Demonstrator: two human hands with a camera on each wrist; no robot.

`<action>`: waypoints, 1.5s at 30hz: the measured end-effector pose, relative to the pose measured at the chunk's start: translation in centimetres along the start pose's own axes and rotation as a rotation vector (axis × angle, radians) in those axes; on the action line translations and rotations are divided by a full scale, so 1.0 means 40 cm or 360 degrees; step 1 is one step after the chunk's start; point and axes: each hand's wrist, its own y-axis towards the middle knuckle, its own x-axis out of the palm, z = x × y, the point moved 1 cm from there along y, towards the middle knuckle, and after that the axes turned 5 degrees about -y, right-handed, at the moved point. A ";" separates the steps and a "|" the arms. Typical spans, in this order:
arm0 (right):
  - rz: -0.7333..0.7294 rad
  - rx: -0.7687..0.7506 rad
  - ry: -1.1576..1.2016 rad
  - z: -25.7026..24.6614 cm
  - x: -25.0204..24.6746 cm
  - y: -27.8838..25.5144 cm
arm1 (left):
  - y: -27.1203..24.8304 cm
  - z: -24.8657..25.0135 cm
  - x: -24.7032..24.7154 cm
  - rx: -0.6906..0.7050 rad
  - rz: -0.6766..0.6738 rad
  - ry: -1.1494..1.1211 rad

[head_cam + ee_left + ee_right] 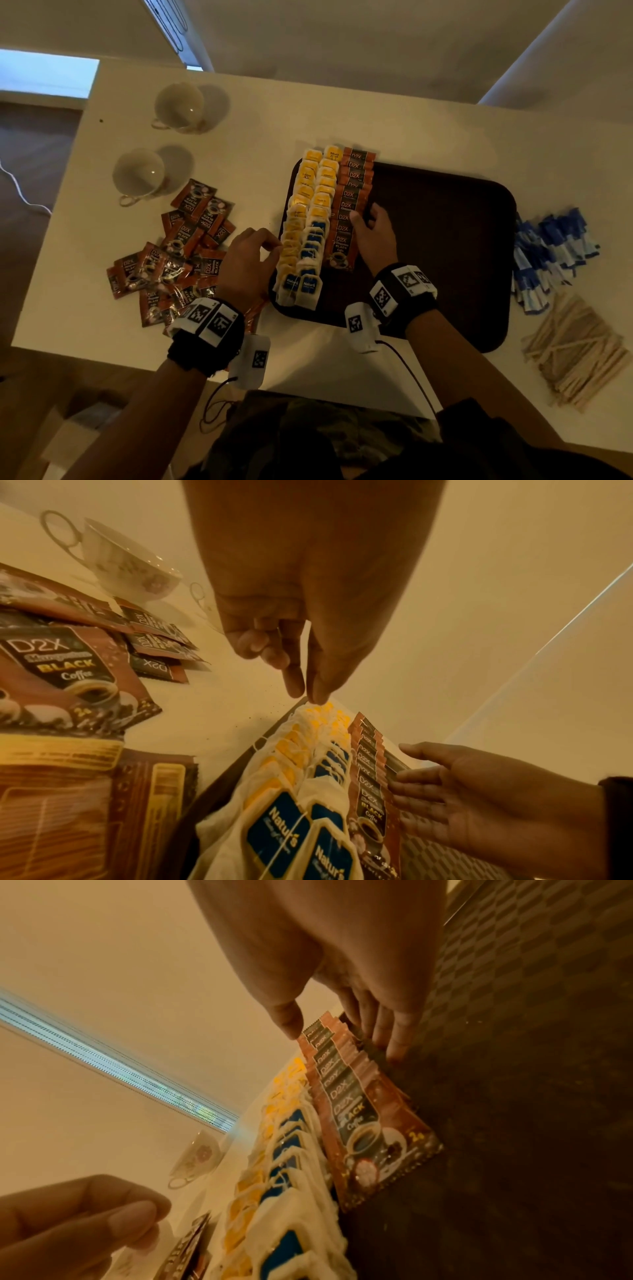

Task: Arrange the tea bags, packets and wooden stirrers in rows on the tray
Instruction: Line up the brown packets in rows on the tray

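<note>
On the dark brown tray [445, 240] lie two rows of tea bags [308, 233] with yellow and blue tags, and beside them a row of overlapping brown coffee packets [349, 205]. My right hand [366, 219] rests on that packet row. Its straight fingers [394, 1042] touch the row's right edge and its thumb [287, 1020] lies on top. My left hand [274, 248] hovers at the left edge of the tea bags. Its fingers [294, 680] are curled, thumb and forefinger tips together, and nothing shows between them.
A loose pile of coffee packets [178, 253] lies on the white table [308, 113] left of the tray. Blue packets [551, 250] and wooden stirrers [575, 353] lie to its right. Two teacups [176, 106] [138, 174] stand at the back left. The tray's right half is bare.
</note>
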 end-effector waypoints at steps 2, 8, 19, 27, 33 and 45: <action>-0.0030 0.0015 0.0023 0.000 0.003 -0.004 | 0.002 0.000 0.004 -0.0020 -0.0026 0.0016; -0.0007 0.0042 0.0091 -0.011 0.009 -0.015 | 0.005 0.009 0.014 -0.0054 -0.0060 0.0031; -0.0010 0.0066 -0.0003 0.035 -0.024 -0.093 | -0.019 -0.031 -0.031 -0.0256 0.0040 -0.0169; -0.0179 -0.0087 -0.0153 0.067 -0.091 -0.152 | -0.031 -0.226 -0.213 -0.0996 0.0073 0.0349; -0.0099 -0.0074 -0.0115 0.081 -0.130 -0.178 | -0.048 -0.346 -0.280 -0.1311 0.0194 0.0140; -0.0112 -0.0058 -0.0040 0.077 -0.084 -0.208 | -0.012 -0.352 -0.241 -0.1330 0.0003 0.0054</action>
